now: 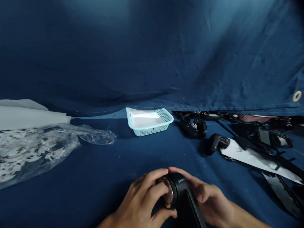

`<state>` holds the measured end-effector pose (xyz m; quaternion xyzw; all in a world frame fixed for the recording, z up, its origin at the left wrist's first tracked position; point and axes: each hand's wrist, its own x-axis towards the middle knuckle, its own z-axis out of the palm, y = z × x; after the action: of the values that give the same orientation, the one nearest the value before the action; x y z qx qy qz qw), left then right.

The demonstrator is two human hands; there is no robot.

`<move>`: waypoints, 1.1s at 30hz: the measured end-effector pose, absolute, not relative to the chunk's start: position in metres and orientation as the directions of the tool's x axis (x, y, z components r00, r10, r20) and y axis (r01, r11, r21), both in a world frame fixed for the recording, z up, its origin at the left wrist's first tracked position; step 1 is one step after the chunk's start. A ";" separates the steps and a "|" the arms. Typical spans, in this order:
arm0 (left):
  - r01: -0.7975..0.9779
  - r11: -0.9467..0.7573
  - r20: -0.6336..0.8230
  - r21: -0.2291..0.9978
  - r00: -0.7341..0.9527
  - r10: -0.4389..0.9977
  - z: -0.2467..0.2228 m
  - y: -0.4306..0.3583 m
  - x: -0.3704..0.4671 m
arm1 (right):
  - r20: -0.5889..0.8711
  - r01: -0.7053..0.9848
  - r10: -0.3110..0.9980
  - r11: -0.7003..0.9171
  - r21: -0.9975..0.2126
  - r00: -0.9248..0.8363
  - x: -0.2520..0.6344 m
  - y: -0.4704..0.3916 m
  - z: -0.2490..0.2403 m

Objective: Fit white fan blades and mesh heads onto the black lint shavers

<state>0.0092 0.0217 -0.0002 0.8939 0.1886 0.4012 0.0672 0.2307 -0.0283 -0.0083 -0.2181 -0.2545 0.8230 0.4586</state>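
Both of my hands hold one black device (pixel 184 198) low in the middle of the view, over the blue cloth. It has a round head with a perforated metal face (pixel 168 193) turned to the left. My left hand (pixel 142 202) wraps around that round head, fingers on its rim. My right hand (pixel 209 201) grips the black body from the right, fingers curled over its top. The lower part of the device runs out of the frame's bottom edge.
A light blue plastic basket (pixel 163 122) with something white inside stands at the back centre. A clear bag of white pieces (pixel 35 152) lies at the left. More black devices (pixel 193 128) and a white sheet (pixel 251 156) lie at the right. A blue curtain (pixel 152 50) hangs behind.
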 end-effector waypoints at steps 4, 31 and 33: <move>0.287 -0.914 0.707 0.287 0.580 0.404 -0.002 0.022 0.011 | -0.147 -0.646 0.864 -0.463 -0.607 -0.481 0.232 -0.028 -0.010; 0.297 -0.906 0.686 0.300 0.593 0.421 0.002 0.021 0.013 | -0.092 -0.656 0.869 -0.433 -0.618 -0.487 0.232 -0.028 -0.010; 0.296 -0.910 0.690 0.291 0.594 0.414 0.004 0.021 0.013 | -0.099 -0.656 0.869 -0.437 -0.615 -0.485 0.233 -0.029 -0.011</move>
<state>0.0128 0.0212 0.0039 0.8898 0.1995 0.4039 0.0728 0.2328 -0.0287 -0.0115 -0.2060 -0.2579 0.8221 0.4639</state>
